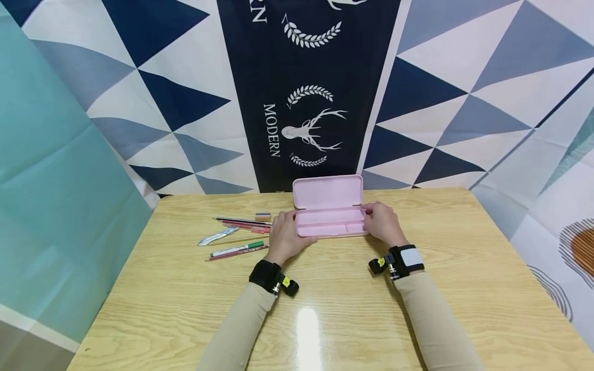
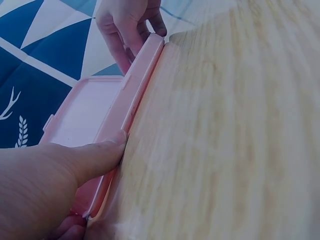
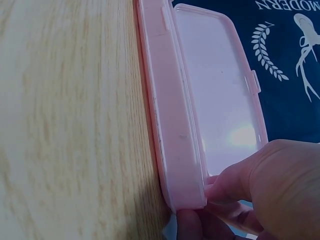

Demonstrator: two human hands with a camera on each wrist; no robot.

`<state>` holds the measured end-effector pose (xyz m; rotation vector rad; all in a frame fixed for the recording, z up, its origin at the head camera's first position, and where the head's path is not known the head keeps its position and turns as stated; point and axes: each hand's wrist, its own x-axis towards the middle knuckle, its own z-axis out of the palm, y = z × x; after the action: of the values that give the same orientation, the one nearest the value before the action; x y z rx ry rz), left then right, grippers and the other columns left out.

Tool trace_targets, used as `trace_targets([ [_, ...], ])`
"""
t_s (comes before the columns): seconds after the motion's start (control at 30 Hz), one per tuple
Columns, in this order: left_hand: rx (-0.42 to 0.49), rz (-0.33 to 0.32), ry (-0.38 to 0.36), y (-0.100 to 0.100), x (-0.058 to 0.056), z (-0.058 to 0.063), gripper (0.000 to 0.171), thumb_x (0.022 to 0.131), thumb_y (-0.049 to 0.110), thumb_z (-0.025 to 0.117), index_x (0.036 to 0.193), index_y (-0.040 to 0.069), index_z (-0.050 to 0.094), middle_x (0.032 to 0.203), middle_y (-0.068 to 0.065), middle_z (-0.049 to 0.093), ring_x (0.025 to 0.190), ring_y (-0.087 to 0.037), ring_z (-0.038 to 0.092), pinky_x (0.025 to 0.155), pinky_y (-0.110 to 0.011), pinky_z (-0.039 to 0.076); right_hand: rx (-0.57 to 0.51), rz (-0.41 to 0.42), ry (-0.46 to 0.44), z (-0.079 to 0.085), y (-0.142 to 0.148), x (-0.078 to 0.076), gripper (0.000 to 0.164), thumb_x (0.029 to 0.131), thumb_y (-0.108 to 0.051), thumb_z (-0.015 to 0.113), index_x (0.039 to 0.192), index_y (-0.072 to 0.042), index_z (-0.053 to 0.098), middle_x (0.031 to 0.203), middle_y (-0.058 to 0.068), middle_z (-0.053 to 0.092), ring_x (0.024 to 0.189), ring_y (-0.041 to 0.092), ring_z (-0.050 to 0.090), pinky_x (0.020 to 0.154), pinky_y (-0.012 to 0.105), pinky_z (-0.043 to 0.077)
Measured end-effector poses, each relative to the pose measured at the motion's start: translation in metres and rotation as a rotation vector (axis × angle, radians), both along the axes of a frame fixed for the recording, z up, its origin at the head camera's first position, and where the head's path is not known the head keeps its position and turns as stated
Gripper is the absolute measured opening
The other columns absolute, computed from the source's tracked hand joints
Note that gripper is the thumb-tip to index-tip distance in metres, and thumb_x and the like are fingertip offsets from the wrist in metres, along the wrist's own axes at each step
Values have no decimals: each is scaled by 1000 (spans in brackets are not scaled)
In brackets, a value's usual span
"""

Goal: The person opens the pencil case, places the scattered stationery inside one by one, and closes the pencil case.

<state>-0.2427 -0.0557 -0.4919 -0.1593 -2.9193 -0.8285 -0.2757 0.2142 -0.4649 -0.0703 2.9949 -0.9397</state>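
Note:
A pink plastic pencil case (image 1: 320,216) lies on the table with its lid (image 1: 328,191) raised toward the backdrop. Its shallow tray, split by dividers, shows nothing inside. My left hand (image 1: 286,237) holds the left end, the thumb (image 2: 102,155) along the front wall and the other fingers mostly hidden round the end. At the opposite end, my right hand (image 1: 384,224) grips the corner; in the right wrist view its thumb (image 3: 230,177) is at the upper rim and fingers (image 3: 190,225) reach around the end wall.
Left of the case lie several pencils (image 1: 232,223), a green-capped marker (image 1: 236,249), a pale blue pointed item (image 1: 218,236) and a small orange-and-blue block (image 1: 262,217). A patterned cloth backdrop (image 1: 311,72) rises behind the wooden table (image 1: 343,309).

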Motion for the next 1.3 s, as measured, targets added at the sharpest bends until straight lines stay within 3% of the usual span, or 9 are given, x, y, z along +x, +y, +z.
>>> trace_targets([
  [0.2, -12, -15, 8, -1, -1, 3, 98, 68, 57, 85, 144, 9, 47, 124, -11, 54, 111, -28, 47, 94, -43, 44, -11, -8, -21, 3, -2, -2, 42, 95, -3, 54, 137, -1, 60, 119, 25, 66, 76, 27, 62, 58, 28, 47],
  [0.5, -52, -77, -12, -8, 1, 5, 98, 73, 55, 82, 150, 9, 41, 128, -14, 53, 115, -30, 47, 96, -45, 45, 4, 8, -14, 2, -4, -3, 39, 97, -8, 55, 135, -1, 62, 122, 26, 68, 83, 29, 63, 62, 29, 47],
  [0.8, 48, -200, -92, -16, 4, 16, 102, 75, 37, 84, 156, 9, 29, 146, -21, 45, 133, -35, 41, 109, -52, 41, -5, 8, -29, 0, -2, 0, 40, 97, -7, 54, 136, -1, 61, 121, 26, 68, 85, 30, 63, 64, 31, 48],
  [0.97, 94, -234, -90, -18, 4, 25, 92, 78, 27, 79, 155, 8, 32, 143, -20, 48, 129, -33, 44, 107, -51, 43, -7, 16, -23, 0, -1, 1, 40, 95, -5, 55, 134, 0, 62, 119, 25, 69, 88, 31, 62, 67, 32, 47],
  [1.17, 32, -214, -61, -24, 0, 33, 76, 87, 27, 70, 153, 5, 38, 143, -16, 53, 131, -30, 48, 111, -47, 42, 1, 14, -8, 1, 0, 0, 39, 96, -8, 56, 133, 0, 63, 116, 25, 71, 86, 30, 63, 66, 31, 48],
  [1.3, 41, -219, -25, -30, -2, 38, 69, 91, 25, 69, 151, 5, 41, 144, -15, 54, 134, -29, 48, 112, -49, 42, 1, 12, -5, 1, 1, -1, 39, 95, -6, 55, 133, 0, 63, 116, 25, 71, 84, 30, 63, 64, 30, 47],
])
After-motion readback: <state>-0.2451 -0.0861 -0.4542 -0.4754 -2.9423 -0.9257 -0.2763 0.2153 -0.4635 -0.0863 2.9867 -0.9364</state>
